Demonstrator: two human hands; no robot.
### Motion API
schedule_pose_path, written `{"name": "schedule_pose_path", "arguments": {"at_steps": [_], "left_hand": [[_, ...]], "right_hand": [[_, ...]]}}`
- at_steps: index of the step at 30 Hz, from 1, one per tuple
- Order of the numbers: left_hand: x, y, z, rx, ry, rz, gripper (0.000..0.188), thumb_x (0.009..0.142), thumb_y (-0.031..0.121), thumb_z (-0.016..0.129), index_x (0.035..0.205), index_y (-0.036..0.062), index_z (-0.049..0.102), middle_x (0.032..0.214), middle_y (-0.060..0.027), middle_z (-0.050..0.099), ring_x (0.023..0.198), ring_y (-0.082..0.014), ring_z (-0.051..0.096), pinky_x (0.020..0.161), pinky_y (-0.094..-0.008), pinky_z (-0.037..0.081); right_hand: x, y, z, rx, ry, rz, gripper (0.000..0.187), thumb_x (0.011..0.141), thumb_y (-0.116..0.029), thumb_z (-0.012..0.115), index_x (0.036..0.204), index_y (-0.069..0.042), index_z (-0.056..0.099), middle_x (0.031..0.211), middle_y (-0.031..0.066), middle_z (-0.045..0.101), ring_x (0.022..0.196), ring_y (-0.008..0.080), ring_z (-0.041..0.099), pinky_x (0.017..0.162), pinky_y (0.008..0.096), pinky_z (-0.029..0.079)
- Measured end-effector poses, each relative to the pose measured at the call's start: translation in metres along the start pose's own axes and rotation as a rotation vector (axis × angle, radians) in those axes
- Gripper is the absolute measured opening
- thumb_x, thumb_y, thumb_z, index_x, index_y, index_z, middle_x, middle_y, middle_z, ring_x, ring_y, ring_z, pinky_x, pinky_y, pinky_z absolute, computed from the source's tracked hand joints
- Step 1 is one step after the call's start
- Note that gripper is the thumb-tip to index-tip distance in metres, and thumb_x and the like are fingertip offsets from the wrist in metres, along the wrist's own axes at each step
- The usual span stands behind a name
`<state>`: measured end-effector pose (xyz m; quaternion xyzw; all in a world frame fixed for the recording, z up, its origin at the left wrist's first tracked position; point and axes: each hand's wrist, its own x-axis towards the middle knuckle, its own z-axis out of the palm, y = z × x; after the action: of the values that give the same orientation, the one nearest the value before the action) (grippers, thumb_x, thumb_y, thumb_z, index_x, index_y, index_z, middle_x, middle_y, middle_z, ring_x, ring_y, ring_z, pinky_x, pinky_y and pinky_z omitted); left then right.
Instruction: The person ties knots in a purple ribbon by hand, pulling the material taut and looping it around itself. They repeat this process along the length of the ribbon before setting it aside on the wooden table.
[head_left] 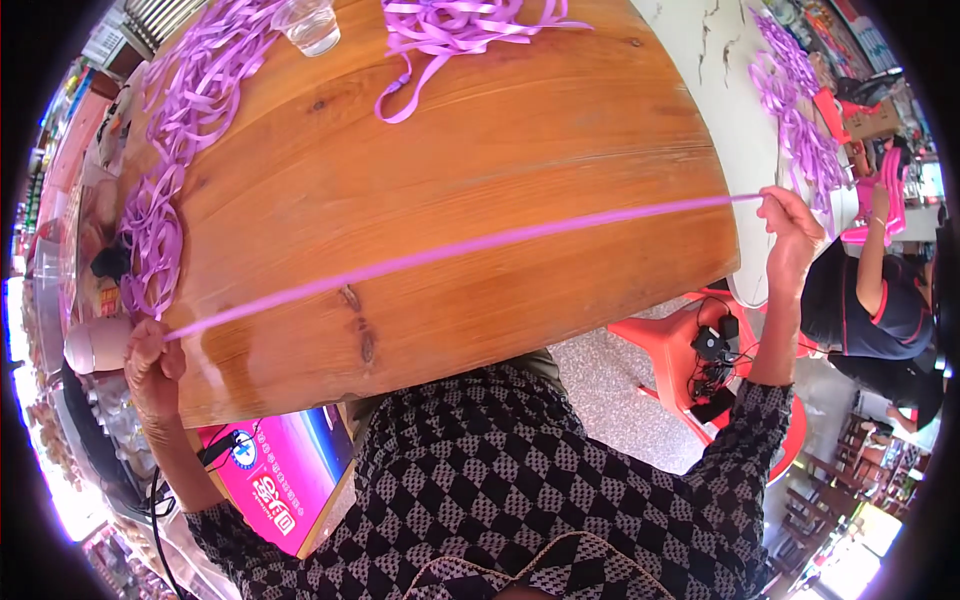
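Note:
A purple ribbon (460, 245) is stretched taut above the wooden table (520, 140), running from one hand to the other. My left hand (152, 365) is closed on its left end, near the table's left edge. At the right, beyond the table's corner, my right hand (792, 232) pinches the other end between thumb and fingers. Along the table's left side lies a long heap of similar purple ribbons (195, 110). Another ribbon pile (460, 25) sits at the far middle, with one loop trailing toward me.
A clear plastic cup (312, 28) stands between the far piles. More purple ribbons (795, 115) lie on a white table (700, 30) at the right. Below it, a red stool (665, 345) carries black cables and adapters (712, 345). A person in dark clothes (885, 310) is farther right.

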<state>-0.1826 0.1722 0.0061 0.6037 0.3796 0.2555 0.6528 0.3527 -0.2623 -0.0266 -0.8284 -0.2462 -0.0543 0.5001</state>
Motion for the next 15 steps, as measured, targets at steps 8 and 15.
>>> {"name": "schedule_pose_path", "arguments": {"at_steps": [8, 15], "left_hand": [[-0.007, -0.011, 0.028, -0.107, 0.043, 0.000, 0.030, 0.077, 0.028, 0.063, 0.068, 0.0091, 0.041, 0.050, -0.0027, 0.041, 0.041, -0.0105, 0.034, 0.036, -0.0205, 0.024], [0.001, -0.024, 0.037, -0.687, -0.027, 0.036, 0.017, 0.084, 0.017, 0.056, 0.086, 0.0011, 0.051, 0.073, -0.0081, 0.049, 0.060, -0.0165, 0.046, 0.040, -0.0236, 0.030]], "right_hand": [[-0.003, -0.004, 0.017, 0.293, 0.060, 0.142, 0.016, 0.087, -0.007, 0.055, 0.099, 0.002, 0.061, 0.079, 0.0089, 0.063, 0.060, 0.0076, 0.050, 0.058, 0.0207, 0.041], [0.005, 0.027, -0.003, 1.317, -0.083, 0.551, 0.016, 0.091, -0.003, 0.045, 0.103, 0.006, 0.050, 0.105, 0.0188, 0.056, 0.063, 0.0133, 0.052, 0.052, 0.0225, 0.041]]}}
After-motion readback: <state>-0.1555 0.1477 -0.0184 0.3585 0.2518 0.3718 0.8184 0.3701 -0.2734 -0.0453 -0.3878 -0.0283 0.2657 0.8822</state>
